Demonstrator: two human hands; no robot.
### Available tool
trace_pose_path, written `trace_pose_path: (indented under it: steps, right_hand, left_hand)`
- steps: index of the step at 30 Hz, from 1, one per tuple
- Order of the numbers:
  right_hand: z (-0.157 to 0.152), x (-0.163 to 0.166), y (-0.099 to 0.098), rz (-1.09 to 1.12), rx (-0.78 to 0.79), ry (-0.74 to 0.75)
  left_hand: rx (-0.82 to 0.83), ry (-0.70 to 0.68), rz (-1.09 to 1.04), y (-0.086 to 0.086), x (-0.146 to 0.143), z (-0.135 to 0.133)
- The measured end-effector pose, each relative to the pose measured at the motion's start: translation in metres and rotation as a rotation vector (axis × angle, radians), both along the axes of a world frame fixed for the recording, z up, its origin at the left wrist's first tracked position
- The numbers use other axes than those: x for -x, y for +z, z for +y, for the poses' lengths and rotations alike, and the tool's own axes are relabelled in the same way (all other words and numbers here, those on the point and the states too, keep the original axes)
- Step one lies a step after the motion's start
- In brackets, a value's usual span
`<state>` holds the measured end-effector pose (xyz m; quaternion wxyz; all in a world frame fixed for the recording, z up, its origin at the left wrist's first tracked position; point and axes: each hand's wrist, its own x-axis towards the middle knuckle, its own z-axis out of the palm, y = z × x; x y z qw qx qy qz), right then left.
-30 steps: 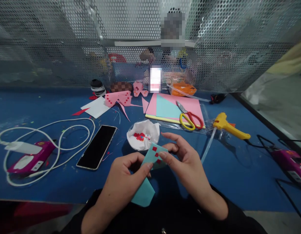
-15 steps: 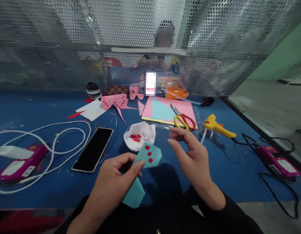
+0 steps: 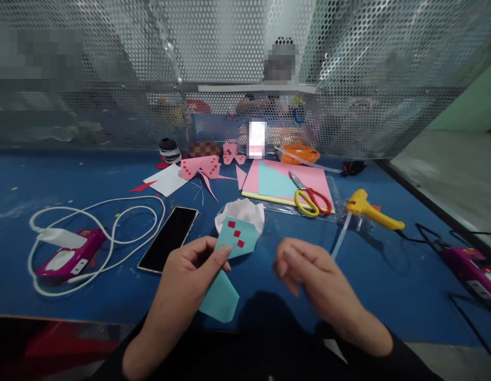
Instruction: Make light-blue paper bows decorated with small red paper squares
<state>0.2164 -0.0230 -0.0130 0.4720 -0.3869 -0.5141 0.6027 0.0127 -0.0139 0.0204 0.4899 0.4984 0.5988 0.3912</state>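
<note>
My left hand [image 3: 192, 278] pinches a light-blue paper bow [image 3: 245, 235] at its narrow middle, thumb on top. Three red paper squares [image 3: 237, 233] sit in a slanting row on its upper wing; the lower wing is plain. To the right, apart from the bow, my right hand [image 3: 304, 270] is curled, thumb and fingers pressed together and slightly blurred. Whether something small is between those fingers cannot be seen. Behind the bow stands a bowl lined with white paper [image 3: 251, 209], its contents now hidden by the upper wing.
A phone [image 3: 169, 238], white cable and purple power strip [image 3: 72, 256] lie left. Scissors [image 3: 309, 196] rest on coloured paper sheets [image 3: 269, 180]; a yellow glue gun [image 3: 372, 209] lies right. Pink paper bows [image 3: 199, 166] are behind. A person [image 3: 279, 63] sits beyond the perforated screen.
My right hand has gone from spread fingers to curled ones and lowered slightly. My left hand has tilted the paper bow, which now covers the bowl's contents. The view has shifted left.
</note>
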Motion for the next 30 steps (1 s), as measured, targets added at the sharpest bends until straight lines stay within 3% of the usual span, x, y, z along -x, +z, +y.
trace_pose_path:
  steps: [4,6,8,13,20,22,24,30]
  right_hand:
    - [0.018,-0.036,0.014,0.075,-0.141,-0.352]
    - [0.036,-0.055,0.019,-0.073,-0.239,-0.516]
    - [0.055,-0.073,0.021,-0.397,-0.346,-0.665]
    - [0.083,-0.1,0.024,-0.85,-0.388,-0.675]
    - [0.063,-0.094,0.036,-1.3,-0.45,-0.819]
    - [0.056,-0.087,0.038,-1.28,-0.559,-0.779]
    - [0.048,-0.076,0.036,-1.128,-0.599,-0.649]
    - [0.022,-0.016,0.021,-0.433,-0.213,-0.085]
  left_hand:
    - [-0.003,0.008,0.01,0.001,0.006,0.001]
    - [-0.011,0.03,0.021,0.001,0.007,0.0]
    - [-0.018,0.04,0.029,0.001,0.005,-0.001]
    - [-0.062,0.046,0.091,0.004,0.002,-0.005]
    - [-0.1,0.036,0.156,0.006,0.004,-0.005]
    - [-0.108,0.033,0.162,0.006,0.003,-0.005]
    - [-0.11,0.028,0.159,0.007,0.001,-0.005]
    - [-0.097,-0.023,0.12,0.003,-0.009,-0.005]
